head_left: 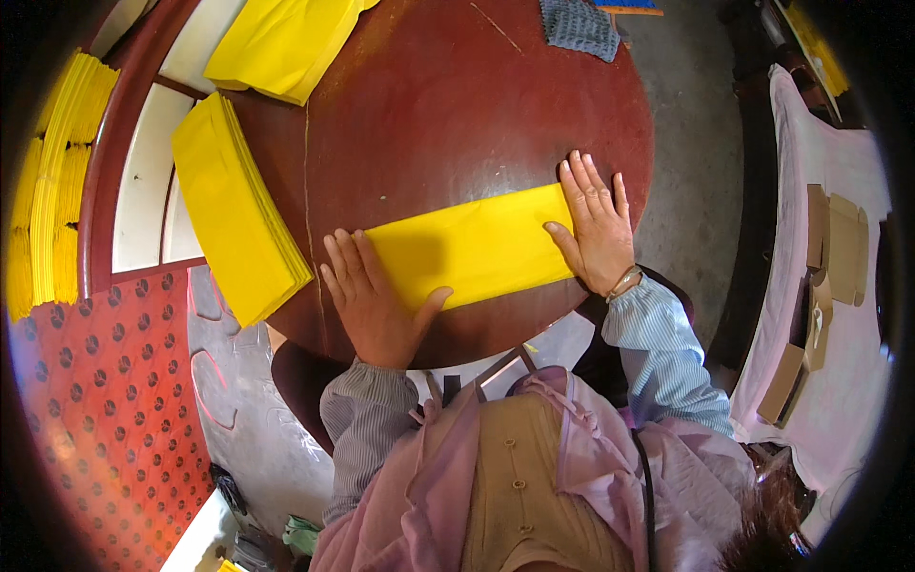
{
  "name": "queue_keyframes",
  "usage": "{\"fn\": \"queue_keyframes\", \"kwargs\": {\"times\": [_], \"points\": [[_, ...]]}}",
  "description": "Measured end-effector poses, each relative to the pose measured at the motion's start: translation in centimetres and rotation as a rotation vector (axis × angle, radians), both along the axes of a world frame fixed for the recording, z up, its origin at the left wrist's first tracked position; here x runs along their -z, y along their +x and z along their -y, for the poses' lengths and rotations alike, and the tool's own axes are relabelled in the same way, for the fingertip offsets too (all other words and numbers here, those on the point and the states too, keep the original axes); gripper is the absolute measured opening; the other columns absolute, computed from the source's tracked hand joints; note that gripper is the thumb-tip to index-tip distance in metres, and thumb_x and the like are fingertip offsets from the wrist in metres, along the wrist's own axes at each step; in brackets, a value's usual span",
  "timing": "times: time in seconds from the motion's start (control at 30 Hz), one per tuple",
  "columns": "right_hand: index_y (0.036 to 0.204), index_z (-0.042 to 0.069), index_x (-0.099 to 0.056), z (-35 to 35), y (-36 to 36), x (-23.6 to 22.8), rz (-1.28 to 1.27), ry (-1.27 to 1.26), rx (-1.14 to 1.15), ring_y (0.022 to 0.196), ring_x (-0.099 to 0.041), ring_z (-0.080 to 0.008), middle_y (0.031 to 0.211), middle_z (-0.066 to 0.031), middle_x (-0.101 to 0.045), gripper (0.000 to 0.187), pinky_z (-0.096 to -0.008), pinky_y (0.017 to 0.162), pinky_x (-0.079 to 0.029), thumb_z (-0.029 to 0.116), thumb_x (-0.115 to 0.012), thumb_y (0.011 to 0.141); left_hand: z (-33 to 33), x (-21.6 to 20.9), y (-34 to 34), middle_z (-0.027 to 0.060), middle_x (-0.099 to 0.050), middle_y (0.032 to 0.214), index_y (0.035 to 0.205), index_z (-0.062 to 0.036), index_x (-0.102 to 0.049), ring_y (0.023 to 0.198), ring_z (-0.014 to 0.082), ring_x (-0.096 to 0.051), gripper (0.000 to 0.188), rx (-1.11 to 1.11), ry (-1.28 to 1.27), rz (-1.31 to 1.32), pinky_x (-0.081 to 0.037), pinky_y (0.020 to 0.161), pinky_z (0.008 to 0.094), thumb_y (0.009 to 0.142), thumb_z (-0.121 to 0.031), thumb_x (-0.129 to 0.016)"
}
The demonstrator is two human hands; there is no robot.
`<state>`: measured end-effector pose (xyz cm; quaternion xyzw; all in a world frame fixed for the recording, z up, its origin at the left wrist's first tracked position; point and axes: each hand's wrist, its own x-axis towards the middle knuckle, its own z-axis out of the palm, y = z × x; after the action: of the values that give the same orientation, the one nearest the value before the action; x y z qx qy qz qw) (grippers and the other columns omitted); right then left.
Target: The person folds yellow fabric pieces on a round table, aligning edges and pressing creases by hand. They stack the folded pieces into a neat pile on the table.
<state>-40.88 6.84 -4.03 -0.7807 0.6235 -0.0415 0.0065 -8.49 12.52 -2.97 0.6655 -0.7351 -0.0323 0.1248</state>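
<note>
A folded yellow sheet, long and flat, lies near the front edge of a round dark red table. It looks like cloth or soft paper; I cannot tell which. My left hand lies on its left end with the fingers stretched and the thumb apart. At the right end, my right hand rests flat, its fingers pointing away from me and its thumb over the sheet's edge. Neither hand grips anything. To the left, a stack of folded yellow sheets reaches over the table's edge.
A larger yellow sheet lies at the far left of the table. A grey textured cloth sits at the far right edge. More yellow stacks stand at left. Open cardboard boxes rest on a pink-white cover at right.
</note>
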Motion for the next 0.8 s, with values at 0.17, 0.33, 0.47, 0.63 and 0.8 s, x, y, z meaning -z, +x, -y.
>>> {"fn": "queue_keyframes", "kwargs": {"times": [0.17,0.33,0.47,0.63,0.8], "points": [[0.168,0.013,-0.033,0.0,-0.3,-0.5,0.005,0.006,-0.028,0.164,-0.023,-0.0256,0.175,-0.0095,-0.030,0.073,-0.0530,0.134,-0.007,0.053,-0.049,0.109,0.6,0.8,0.6,0.0339,-0.023,0.170,0.164,0.0063,-0.023,0.160,0.0498,-0.019,0.123,0.059,-0.128,0.000,-0.017,0.126,0.0665,0.087,-0.082,-0.062],[0.136,0.007,-0.069,-6.1,-2.0,-2.3,0.347,-0.152,-0.014,0.128,-0.059,-0.0318,0.140,-0.0093,-0.067,0.041,-0.0496,0.110,-0.044,0.020,-0.069,0.098,4.5,0.3,2.3,0.0236,-0.023,0.174,0.165,-0.0014,-0.031,0.164,0.0389,-0.015,0.113,0.286,-0.025,0.069,-0.012,0.127,0.0681,0.089,-0.079,-0.060],[0.120,0.005,-0.072,-12.0,-1.9,-1.8,0.684,-0.086,0.105,0.094,-0.070,-0.0247,0.104,-0.0118,-0.072,0.028,-0.0360,0.079,-0.056,0.015,-0.077,0.094,7.9,-1.2,2.2,0.0190,-0.020,0.176,0.167,-0.0095,-0.031,0.166,0.0331,-0.009,0.099,0.393,0.026,0.168,-0.009,0.128,0.0680,0.096,-0.072,-0.059],[0.108,0.000,-0.072,-13.5,-1.6,0.3,1.074,0.237,0.333,0.067,-0.068,-0.0117,0.083,-0.0062,-0.073,0.030,-0.0275,0.059,-0.055,0.025,-0.082,0.096,2.3,-0.4,1.5,0.0216,-0.047,0.158,0.151,-0.0044,-0.051,0.151,0.0379,-0.041,0.057,0.041,-0.310,-0.559,-0.032,0.125,0.0495,0.103,-0.029,-0.068],[0.107,0.003,-0.073,-14.6,-1.0,0.1,1.290,0.670,0.362,0.076,-0.072,-0.0099,0.091,-0.0026,-0.075,0.025,-0.0254,0.064,-0.059,0.023,-0.082,0.095,-11.9,2.5,0.2,0.0088,-0.073,0.097,0.119,-0.0003,-0.065,0.089,0.0188,-0.074,0.020,-0.244,0.200,-1.600,-0.060,0.080,0.0306,0.108,-0.017,-0.065]]}}
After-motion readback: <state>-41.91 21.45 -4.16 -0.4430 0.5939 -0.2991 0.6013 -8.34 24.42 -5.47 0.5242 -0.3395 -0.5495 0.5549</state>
